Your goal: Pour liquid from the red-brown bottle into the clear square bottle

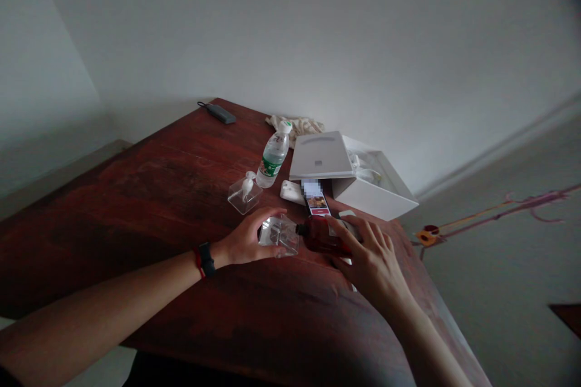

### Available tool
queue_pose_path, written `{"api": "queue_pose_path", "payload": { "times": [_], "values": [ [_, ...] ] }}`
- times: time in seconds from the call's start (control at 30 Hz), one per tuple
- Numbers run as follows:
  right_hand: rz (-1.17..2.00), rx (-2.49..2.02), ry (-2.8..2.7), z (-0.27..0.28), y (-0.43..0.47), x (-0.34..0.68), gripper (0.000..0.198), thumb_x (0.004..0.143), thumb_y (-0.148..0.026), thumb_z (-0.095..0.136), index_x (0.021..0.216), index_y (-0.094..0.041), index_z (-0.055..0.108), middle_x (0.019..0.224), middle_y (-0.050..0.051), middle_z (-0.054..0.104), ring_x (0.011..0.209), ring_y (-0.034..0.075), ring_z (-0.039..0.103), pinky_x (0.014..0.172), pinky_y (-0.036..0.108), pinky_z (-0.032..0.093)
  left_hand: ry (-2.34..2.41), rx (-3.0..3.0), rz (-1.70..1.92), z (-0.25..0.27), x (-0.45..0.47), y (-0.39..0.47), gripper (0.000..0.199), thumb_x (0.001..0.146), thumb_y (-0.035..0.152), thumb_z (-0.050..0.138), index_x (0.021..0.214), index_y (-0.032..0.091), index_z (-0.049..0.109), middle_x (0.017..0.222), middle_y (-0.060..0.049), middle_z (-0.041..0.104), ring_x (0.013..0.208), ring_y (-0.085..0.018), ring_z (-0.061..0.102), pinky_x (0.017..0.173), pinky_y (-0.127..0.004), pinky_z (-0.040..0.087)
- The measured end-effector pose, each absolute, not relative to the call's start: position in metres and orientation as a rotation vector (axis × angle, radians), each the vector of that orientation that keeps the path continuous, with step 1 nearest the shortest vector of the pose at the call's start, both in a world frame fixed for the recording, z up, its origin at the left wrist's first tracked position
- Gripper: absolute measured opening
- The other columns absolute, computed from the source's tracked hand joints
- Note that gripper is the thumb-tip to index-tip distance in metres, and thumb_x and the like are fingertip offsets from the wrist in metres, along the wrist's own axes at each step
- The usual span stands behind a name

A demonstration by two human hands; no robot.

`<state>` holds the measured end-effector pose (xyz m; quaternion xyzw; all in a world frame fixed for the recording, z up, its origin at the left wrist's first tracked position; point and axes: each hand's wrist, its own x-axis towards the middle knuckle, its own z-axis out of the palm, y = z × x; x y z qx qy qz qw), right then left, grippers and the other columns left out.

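My left hand (245, 240) is closed around a clear, square-sided container (287, 237), thumb on the near side and fingers on the far side. Tipped on its side in my right hand (374, 254) is a dark reddish-brown bottle (323, 236). Its dark neck points left, right at the container's edge; whether it touches, or any liquid flows, I cannot tell. Just beyond my left hand stands a clear box-like piece (242, 198) with a white pump head (247, 184). Behind that, a clear water bottle (273, 157) with a green label and white cap stands upright.
A phone (316, 199) with a lit screen lies beside a small white case (293, 192). An open white box (379, 193) and its lid (321, 154) are behind them. A crumpled cloth (304, 127) and a dark grey device (221, 113) lie farther back on the reddish wooden table (172, 175).
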<state>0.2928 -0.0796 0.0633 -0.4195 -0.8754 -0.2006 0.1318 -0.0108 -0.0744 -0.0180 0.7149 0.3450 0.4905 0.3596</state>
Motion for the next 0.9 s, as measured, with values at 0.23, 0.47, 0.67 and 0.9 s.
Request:
{"api": "queue_pose_path", "payload": {
  "times": [0.23,0.47,0.67,0.9],
  "values": [
    [-0.567,-1.233,-2.557,0.0644,-0.0797,0.293,0.086,0.089,-0.022,0.075,0.164,-0.038,0.035,0.142,0.015,0.059,0.122,0.039,0.061,0.09,0.051,0.055,0.875,1.84,1.273,-0.0192,-0.011,-0.0736,0.075,0.081,0.043,0.09,0.145,0.024,0.057,0.146,-0.014,0.064,0.134,-0.034,0.062,0.12,-0.056,0.045],
    [-0.583,-1.239,-2.544,0.0644,-0.0813,0.2917,0.08,0.089,-0.023,0.076,0.16,-0.036,0.041,0.141,0.015,0.058,0.121,0.039,0.062,0.087,0.051,0.056,0.882,1.833,1.269,-0.0193,-0.0104,-0.0737,0.074,0.08,0.041,0.091,0.144,0.023,0.058,0.145,-0.013,0.064,0.134,-0.033,0.062,0.12,-0.054,0.046],
    [-0.583,-1.221,-2.546,0.0626,-0.0809,0.2934,0.082,0.09,-0.024,0.076,0.162,-0.035,0.037,0.142,0.015,0.057,0.123,0.039,0.06,0.089,0.051,0.056,0.874,1.838,1.268,-0.0195,-0.0107,-0.0738,0.074,0.08,0.041,0.09,0.144,0.023,0.058,0.146,-0.014,0.064,0.134,-0.033,0.062,0.12,-0.055,0.045],
    [-0.594,-1.212,-2.54,0.0616,-0.0801,0.2937,0.082,0.091,-0.025,0.073,0.162,-0.037,0.035,0.14,0.015,0.058,0.121,0.039,0.061,0.087,0.051,0.056,0.872,1.837,1.283,-0.0212,-0.0107,-0.0729,0.076,0.08,0.042,0.092,0.144,0.022,0.058,0.145,-0.014,0.065,0.134,-0.033,0.062,0.12,-0.055,0.046]
  ]
}}
